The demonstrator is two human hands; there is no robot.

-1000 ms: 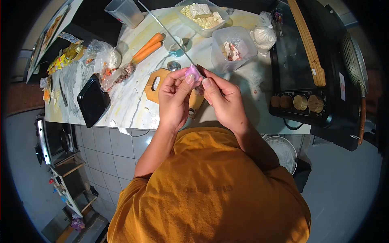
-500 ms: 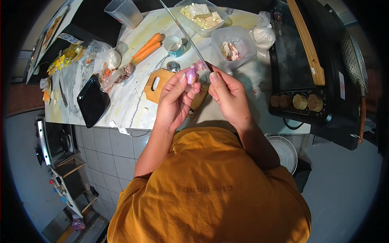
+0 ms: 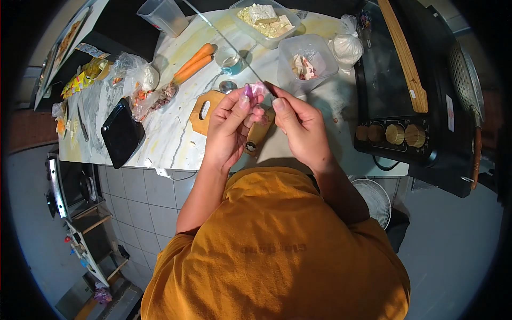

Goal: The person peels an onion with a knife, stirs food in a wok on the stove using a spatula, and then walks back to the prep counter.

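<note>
My left hand pinches a small purple shallot between thumb and fingers. Closed round the handle of a long thin knife is my right hand; the blade points up and to the left. A pale pink piece of peel shows between the shallot and the knife. Both hands are raised over a wooden cutting board, which they partly cover. Just beyond them stand a small metal cup and a teal-and-white cup.
Ahead are a tub with white blocks, a tub with peelings and a tied bag of white powder. Carrots and a black tray lie left. On the right is a black stove.
The blade swung up and right, then back down to the left. My right hand has shifted slightly right since the first frame. The pink peel now shows beside the shallot.
</note>
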